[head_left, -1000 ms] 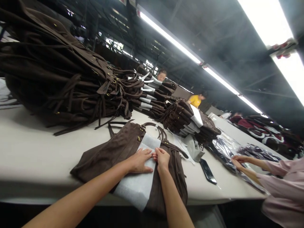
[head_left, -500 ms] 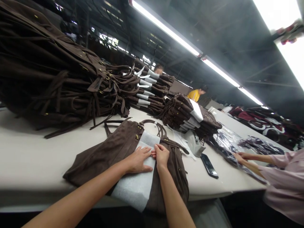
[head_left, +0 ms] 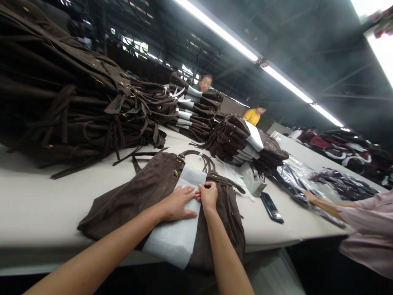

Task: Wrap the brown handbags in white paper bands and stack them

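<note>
A dark brown handbag (head_left: 129,194) lies on the table before me, its handles pointing away. Around its middle runs a strip of white paper (head_left: 172,239). My left hand (head_left: 179,203) rests flat on this strip with fingers stretched out. At the strip's right edge, my right hand (head_left: 208,196) is closed in a pinch, fingertips touching the paper beside the left fingertips. What the pinch holds is too small to make out. Just beyond the bag to the right stands a grey tape dispenser (head_left: 252,180).
Stacked brown bags (head_left: 76,98) rise at the left, with paper-banded bags (head_left: 196,110) behind and another pile (head_left: 242,141) right of centre. A phone (head_left: 272,207) lies near the dispenser. A co-worker's hand (head_left: 311,197) touches plastic-covered goods (head_left: 294,180) at the right.
The view has shifted slightly. My hands keep nearly the same place on the paper, and the right index finger looks a little more raised and bent.
</note>
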Demonstrator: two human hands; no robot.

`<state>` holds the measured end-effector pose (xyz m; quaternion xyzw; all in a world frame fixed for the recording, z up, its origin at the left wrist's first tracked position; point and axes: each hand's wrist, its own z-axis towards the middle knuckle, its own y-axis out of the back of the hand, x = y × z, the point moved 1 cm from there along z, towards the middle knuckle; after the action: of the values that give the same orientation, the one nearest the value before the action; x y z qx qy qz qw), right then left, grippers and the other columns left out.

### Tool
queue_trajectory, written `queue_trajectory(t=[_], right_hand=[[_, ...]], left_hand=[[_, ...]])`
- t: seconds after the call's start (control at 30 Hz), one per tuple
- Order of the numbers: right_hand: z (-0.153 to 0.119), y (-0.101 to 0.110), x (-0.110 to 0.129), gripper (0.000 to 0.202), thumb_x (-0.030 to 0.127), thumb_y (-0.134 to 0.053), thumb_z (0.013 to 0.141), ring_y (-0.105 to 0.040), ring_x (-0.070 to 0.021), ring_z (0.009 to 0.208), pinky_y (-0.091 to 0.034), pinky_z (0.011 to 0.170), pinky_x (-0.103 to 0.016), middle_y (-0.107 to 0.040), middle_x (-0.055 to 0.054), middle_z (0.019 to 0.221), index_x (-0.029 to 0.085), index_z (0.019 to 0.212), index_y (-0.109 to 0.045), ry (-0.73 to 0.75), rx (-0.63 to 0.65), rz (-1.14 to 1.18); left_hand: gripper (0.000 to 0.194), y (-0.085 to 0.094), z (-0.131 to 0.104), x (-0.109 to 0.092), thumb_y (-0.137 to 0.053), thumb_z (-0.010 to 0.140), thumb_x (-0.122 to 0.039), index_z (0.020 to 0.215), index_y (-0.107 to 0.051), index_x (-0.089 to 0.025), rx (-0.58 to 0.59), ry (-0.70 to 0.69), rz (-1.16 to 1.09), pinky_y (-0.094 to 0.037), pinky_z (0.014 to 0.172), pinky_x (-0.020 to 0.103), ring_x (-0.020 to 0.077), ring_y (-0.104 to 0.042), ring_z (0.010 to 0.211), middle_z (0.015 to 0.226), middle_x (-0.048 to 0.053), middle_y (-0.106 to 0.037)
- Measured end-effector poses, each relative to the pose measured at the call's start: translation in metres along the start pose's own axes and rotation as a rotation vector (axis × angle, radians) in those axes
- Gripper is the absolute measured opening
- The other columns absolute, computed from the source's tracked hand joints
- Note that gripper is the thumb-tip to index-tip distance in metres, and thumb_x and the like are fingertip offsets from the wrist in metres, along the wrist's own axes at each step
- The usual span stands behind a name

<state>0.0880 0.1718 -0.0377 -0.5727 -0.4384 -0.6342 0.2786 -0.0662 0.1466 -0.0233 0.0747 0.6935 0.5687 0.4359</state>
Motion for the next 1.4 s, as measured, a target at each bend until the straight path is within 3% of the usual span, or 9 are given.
queue_trajectory(t=[0.13,0.3,0.53,0.73,0.87,0.97,1.03,1.13,1.4], right_hand=[[0.004,0.003,0.003,0.022,0.015,-0.062,0.078,-0.057,-0.0163,0.034,-0.040,0.031,-0.019,-0.057,0.005,0.042,0.018,0.094,-0.048,0.005,0.038,-0.102],[0.003,0.011,0.005,0.021,0.018,-0.065,0.078,-0.049,-0.0130,0.029,-0.031,0.030,-0.016,-0.052,0.006,0.035,0.021,0.076,-0.045,0.034,0.120,-0.236],[-0.013,0.020,-0.002,0.030,0.024,-0.067,0.077,-0.044,-0.0115,0.027,-0.024,0.033,-0.017,-0.050,0.004,0.033,0.022,0.063,-0.041,0.030,0.246,-0.356],[-0.040,0.027,0.004,0.031,0.025,-0.072,0.071,-0.050,-0.0140,0.036,-0.031,0.042,-0.021,-0.053,0.004,0.041,0.022,0.058,-0.044,0.156,0.203,-0.434],[-0.053,0.034,0.003,0.010,0.032,-0.064,0.082,-0.066,-0.0224,0.071,-0.047,0.068,-0.030,-0.069,-0.003,0.075,0.023,0.079,-0.064,0.538,-0.001,-0.545],[-0.051,0.035,-0.007,0.031,0.031,-0.052,0.090,-0.058,-0.0271,0.116,-0.042,0.100,-0.038,-0.066,-0.009,0.119,0.021,0.117,-0.065,0.771,0.108,-0.586],[-0.045,0.034,-0.014,0.042,0.029,-0.046,0.093,-0.044,-0.0281,0.133,-0.030,0.111,-0.043,-0.055,-0.008,0.137,0.019,0.132,-0.057,0.800,0.244,-0.677],[-0.038,0.033,-0.021,0.047,0.033,-0.038,0.097,-0.031,-0.0276,0.140,-0.020,0.116,-0.049,-0.041,-0.005,0.148,0.021,0.141,-0.048,0.770,0.355,-0.848],[-0.026,0.029,-0.004,0.055,0.049,-0.021,0.101,-0.013,-0.0224,0.147,-0.005,0.117,-0.055,-0.025,-0.001,0.155,0.022,0.149,-0.032,0.731,0.344,-1.068]], left_hand=[[0.083,0.001,-0.001,-0.001,-0.061,0.079,-0.058,0.147,-0.032,-0.021,0.006,0.005,0.005,-0.010,0.119,0.048,0.0273,-0.019,0.145,0.156,0.014,-0.025],[0.075,0.002,-0.001,-0.002,-0.062,0.078,-0.059,0.138,-0.043,-0.019,-0.002,0.003,-0.023,-0.011,0.119,0.048,0.0282,-0.021,0.145,0.155,0.015,-0.027],[0.078,0.002,-0.003,-0.003,-0.068,0.074,-0.052,0.137,-0.038,-0.017,-0.054,0.009,-0.065,-0.013,0.120,0.045,0.0264,-0.029,0.142,0.149,0.014,-0.039],[0.081,0.002,-0.005,-0.003,-0.071,0.071,-0.051,0.137,-0.037,-0.018,-0.064,0.028,-0.064,-0.014,0.120,0.048,0.0271,-0.029,0.142,0.148,0.016,-0.039],[0.087,0.002,-0.004,-0.002,-0.074,0.069,-0.051,0.139,-0.036,-0.017,-0.062,0.045,-0.057,-0.015,0.120,0.048,0.0274,-0.027,0.143,0.150,0.017,-0.036],[0.091,0.002,-0.004,-0.002,-0.075,0.069,-0.050,0.142,-0.033,-0.016,-0.053,0.053,-0.078,-0.013,0.120,0.049,0.0281,-0.026,0.143,0.151,0.019,-0.033],[0.089,0.002,-0.005,-0.002,-0.074,0.069,-0.049,0.142,-0.034,-0.018,-0.064,0.034,-0.095,-0.013,0.120,0.049,0.0280,-0.028,0.142,0.151,0.018,-0.035],[0.086,0.001,-0.005,-0.003,-0.074,0.069,-0.050,0.140,-0.038,-0.016,-0.074,0.017,-0.105,-0.012,0.120,0.049,0.0279,-0.030,0.141,0.150,0.017,-0.036],[0.084,0.005,-0.005,-0.007,-0.074,0.071,-0.041,0.141,-0.035,-0.015,-0.071,0.064,-0.111,-0.013,0.121,0.046,0.0262,-0.027,0.143,0.151,0.016,-0.035]])
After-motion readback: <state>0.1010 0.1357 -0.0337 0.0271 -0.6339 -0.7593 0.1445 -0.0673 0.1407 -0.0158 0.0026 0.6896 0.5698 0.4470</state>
